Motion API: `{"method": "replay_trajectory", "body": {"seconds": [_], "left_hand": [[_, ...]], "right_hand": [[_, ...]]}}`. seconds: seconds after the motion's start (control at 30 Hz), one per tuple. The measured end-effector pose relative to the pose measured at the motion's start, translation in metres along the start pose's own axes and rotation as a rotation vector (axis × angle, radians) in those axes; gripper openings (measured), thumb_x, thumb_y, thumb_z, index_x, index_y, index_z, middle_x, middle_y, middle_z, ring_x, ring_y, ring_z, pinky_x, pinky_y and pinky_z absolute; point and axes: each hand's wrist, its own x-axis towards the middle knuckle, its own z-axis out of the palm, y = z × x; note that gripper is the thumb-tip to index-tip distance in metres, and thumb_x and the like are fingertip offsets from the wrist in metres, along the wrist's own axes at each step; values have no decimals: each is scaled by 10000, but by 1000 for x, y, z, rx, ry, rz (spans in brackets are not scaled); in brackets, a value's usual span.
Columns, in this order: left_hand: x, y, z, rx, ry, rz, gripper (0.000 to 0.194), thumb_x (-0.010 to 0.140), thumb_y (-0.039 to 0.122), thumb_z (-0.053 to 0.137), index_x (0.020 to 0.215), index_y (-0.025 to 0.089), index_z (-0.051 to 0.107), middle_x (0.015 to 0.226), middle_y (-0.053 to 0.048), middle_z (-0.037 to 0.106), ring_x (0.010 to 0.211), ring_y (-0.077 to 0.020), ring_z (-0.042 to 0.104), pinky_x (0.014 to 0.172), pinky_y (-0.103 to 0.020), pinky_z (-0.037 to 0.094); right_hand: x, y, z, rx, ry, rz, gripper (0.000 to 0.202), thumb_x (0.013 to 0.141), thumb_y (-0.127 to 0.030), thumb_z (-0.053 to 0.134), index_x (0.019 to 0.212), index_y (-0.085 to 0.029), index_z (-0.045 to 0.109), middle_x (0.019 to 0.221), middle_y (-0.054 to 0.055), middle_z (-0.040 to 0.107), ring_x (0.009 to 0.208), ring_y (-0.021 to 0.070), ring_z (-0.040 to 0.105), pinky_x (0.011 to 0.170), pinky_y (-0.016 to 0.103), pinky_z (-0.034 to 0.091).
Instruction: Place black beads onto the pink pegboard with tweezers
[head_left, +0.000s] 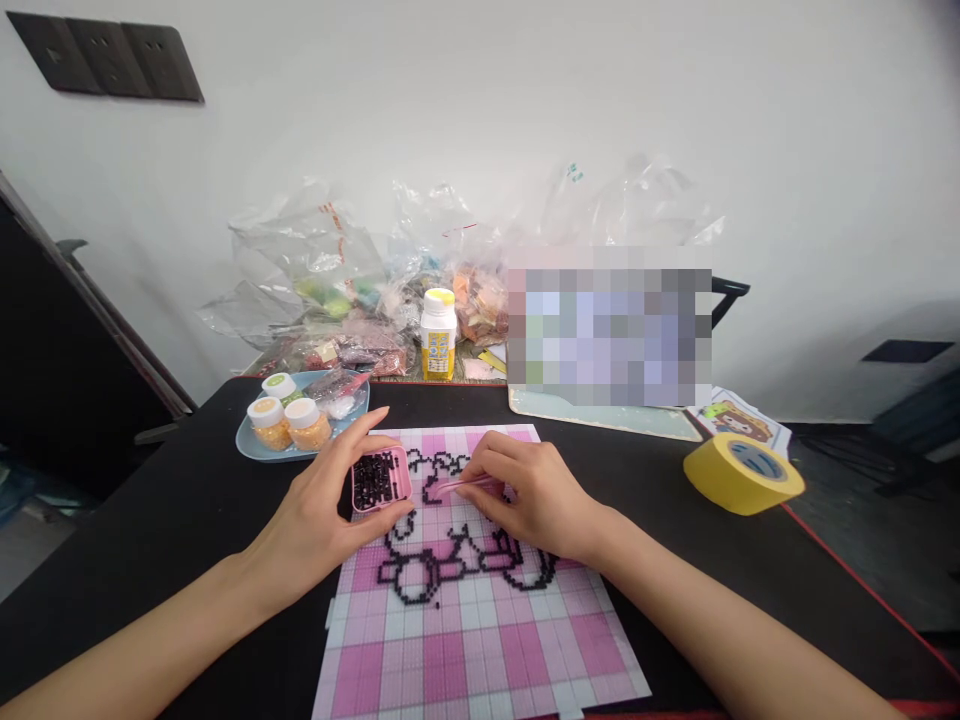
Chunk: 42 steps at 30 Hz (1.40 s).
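Observation:
My left hand grips a small pink tray by its edges, thumb below and fingers above. Black beads fill much of the tray. Pink tweezers are pinched in my right hand, their tip pointing left and low over the board. Whether a bead sits in the tip is too small to tell. Under both hands lies a pink and white checked pegboard, with black beads forming outlines such as a ring at the lower left. My right hand covers part of the pattern.
A blue tray at the left holds several lidded jars. Behind stand a yellow-and-white bottle and plastic bags. A blurred panel leans at the back right. A yellow tape roll lies near the table's right edge.

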Motion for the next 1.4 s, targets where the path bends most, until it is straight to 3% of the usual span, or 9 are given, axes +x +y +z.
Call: {"method": "replay_trajectory", "body": {"seconds": [0.67,1.0,1.23,1.4], "left_hand": [[0,1,0,-7,-9,-1,769,867,599,700,1512,376,345,1217,-40,706,1132,-321,694,1028,-499,523],[0,-1,1,-3,-5,-1,783,855,636,695,1512,389,348,1212,-17,711,1121,-296,699,1034,-465,529],[0,1,1,-13,-15,-1,795,855,661,680,1517,368,353,1219,-47,709,1116,-316,705,1040,-496,524],[-1,1,1,-50,-50,30,806,844,660,697,1517,410,330,1207,-14,719,1127,-298,703,1063,-496,509]], "right_hand": [[-1,2,0,-46,-29,26,220,987,-314,567,890,-175,707,851,34,671,661,115,608,574,223,418],[-1,3,0,-53,-33,21,203,979,-304,580,900,-172,713,844,31,663,650,114,602,570,228,423],[0,1,0,-19,55,-2,218,995,-322,566,927,-166,703,859,41,658,660,111,597,578,230,465],[2,-8,2,79,102,-75,198,1010,-245,514,1043,-158,689,924,72,658,759,139,625,626,254,526]]}}
